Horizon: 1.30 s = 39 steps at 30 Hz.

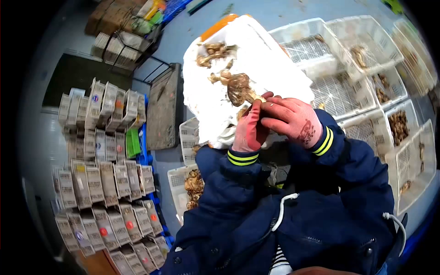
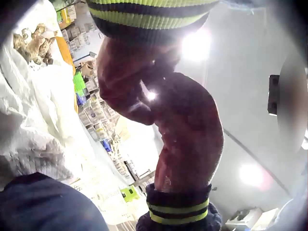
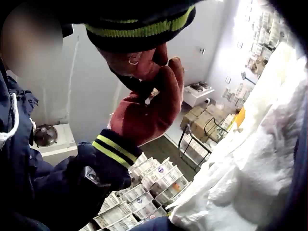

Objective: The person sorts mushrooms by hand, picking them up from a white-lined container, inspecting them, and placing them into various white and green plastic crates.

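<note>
Both hands wear reddish-pink gloves and meet over the near edge of a white cloth (image 1: pixel 256 50). My left hand (image 1: pixel 250 130) grips the pale stem of a mushroom (image 1: pixel 239 89), whose broad brown cap points away from me. From the other side, my right hand (image 1: pixel 291 118) bends its fingers over and pinches the stem's near end. In the left wrist view the left glove (image 2: pixel 127 82) and right glove (image 2: pixel 190 130) press together, hiding most of the stem. Farther up the cloth lie more brown mushrooms (image 1: pixel 213 54).
White perforated baskets (image 1: pixel 337 94) stand to the right, some with mushrooms in them. Close by my left knee is another basket of mushrooms (image 1: pixel 193 185). Stacked narrow crates (image 1: pixel 107 183) fill the left side, near a dark flat cart (image 1: pixel 164 107). Cardboard boxes (image 1: pixel 110 16) sit at the far left.
</note>
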Tool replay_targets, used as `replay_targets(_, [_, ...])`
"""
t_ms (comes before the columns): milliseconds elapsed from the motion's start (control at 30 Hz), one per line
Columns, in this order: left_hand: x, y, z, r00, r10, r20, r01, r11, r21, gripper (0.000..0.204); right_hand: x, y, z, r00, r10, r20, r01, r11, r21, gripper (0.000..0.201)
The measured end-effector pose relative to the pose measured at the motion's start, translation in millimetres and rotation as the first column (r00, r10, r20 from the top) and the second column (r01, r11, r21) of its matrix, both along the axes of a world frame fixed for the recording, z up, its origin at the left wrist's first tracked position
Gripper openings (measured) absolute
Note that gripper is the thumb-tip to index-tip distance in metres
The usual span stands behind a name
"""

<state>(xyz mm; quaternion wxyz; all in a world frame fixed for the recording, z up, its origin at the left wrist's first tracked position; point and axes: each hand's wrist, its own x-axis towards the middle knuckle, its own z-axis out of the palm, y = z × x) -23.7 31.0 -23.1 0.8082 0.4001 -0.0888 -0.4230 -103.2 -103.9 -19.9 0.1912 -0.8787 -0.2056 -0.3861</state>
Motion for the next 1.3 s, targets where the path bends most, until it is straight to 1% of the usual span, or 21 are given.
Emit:
replay_targets(33, [8,10,-5,1.0,0.028,0.01,-0.028,0.999,-0.017,0.039,6,11,5,1.0,0.028,0.01,-0.028,0.999,-0.017,0.027])
replay_targets(100, [22,31,-18,0.972,0.063,-0.228,-0.112,0.971,-0.209,0.036,13,29,15,0.994,0.107,-0.031,-0.104,0.99,0.093,0.031])
replay_targets(133, [27,45,-19,0.947,0.085,-0.31,-0.155,0.966,-0.207,0.035,15,36,22,0.989,0.151,0.002,-0.15,0.978,0.146,0.033])
replay_targets(200, [38,73,-21,0.952,-0.011,-0.306,-0.081,0.954,-0.287,0.036,16,44,28,0.989,0.141,-0.032,-0.129,0.961,0.243,0.034])
replay_targets(267, [45,91,-26,0.948,-0.001,-0.32,-0.094,0.955,-0.282,0.035,18,43,32,0.98,0.161,-0.117,-0.104,0.916,0.387,0.031])
replay_targets(333, [53,101,-37,0.932,-0.146,-0.331,-0.028,0.883,-0.469,0.037,25,41,27,0.965,0.136,-0.224,-0.004,0.862,0.507,0.026])
replay_targets(467, [60,116,-53,0.948,-0.175,-0.265,-0.008,0.822,-0.569,0.038,39,51,20,0.92,0.181,-0.347,0.06,0.81,0.583,0.024])
replay_targets(533, [58,120,-50,0.932,-0.16,-0.324,-0.051,0.83,-0.555,0.037,47,56,15,0.895,0.238,-0.377,0.051,0.785,0.618,0.022])
replay_targets(600, [58,122,-45,0.96,0.06,-0.273,-0.148,0.938,-0.312,0.035,53,60,15,0.888,0.222,-0.402,0.059,0.812,0.58,0.022])
replay_targets(633, [56,118,-35,0.955,0.105,-0.279,-0.178,0.951,-0.252,0.034,57,63,12,0.87,0.242,-0.429,0.078,0.792,0.606,0.022])
replay_targets(667, [56,116,-38,0.976,0.196,-0.094,-0.209,0.965,-0.161,0.035,59,66,10,0.851,0.263,-0.455,0.099,0.77,0.631,0.022])
replay_targets(733, [53,109,-34,0.955,0.293,0.04,-0.292,0.956,-0.021,0.036,62,68,8,0.831,0.257,-0.493,0.119,0.784,0.609,0.021])
replay_targets(800, [50,107,-28,0.963,0.255,0.084,-0.255,0.967,-0.018,0.035,63,70,-1,0.759,0.318,-0.568,0.157,0.757,0.634,0.02])
replay_targets(867, [49,104,-26,0.925,0.345,0.159,-0.355,0.934,0.04,0.033,63,73,-4,0.732,0.345,-0.587,0.146,0.763,0.63,0.023])
replay_targets(933, [50,103,-29,0.914,0.363,0.183,-0.374,0.927,0.026,0.034,61,83,-1,0.705,0.357,-0.613,0.155,0.766,0.624,0.025])
replay_targets(1033, [59,115,-32,0.93,0.356,0.087,-0.357,0.934,-0.008,0.038,60,87,8,0.68,0.348,-0.646,0.095,0.831,0.548,0.025])
replay_targets(1067, [63,130,-32,0.913,0.398,0.088,-0.405,0.911,0.076,0.035,61,85,7,0.686,0.344,-0.641,0.067,0.847,0.527,0.024])
replay_targets(1100, [68,150,-32,0.88,0.465,0.095,-0.471,0.881,0.051,0.033,64,77,10,0.714,0.336,-0.614,0.011,0.871,0.49,0.024])
replay_targets(1200, [89,240,-41,0.793,0.605,0.075,-0.604,0.796,-0.045,0.03,69,55,15,0.754,0.245,-0.61,0.112,0.867,0.486,0.022])
replay_targets(1267, [94,327,-65,0.764,0.631,0.132,-0.631,0.774,-0.053,0.029,71,40,20,0.72,0.199,-0.665,0.172,0.877,0.448,0.023])
replay_targets(1300, [85,357,-69,0.646,0.752,0.129,-0.759,0.65,0.013,0.029,74,32,20,0.703,0.191,-0.685,0.171,0.89,0.424,0.024])
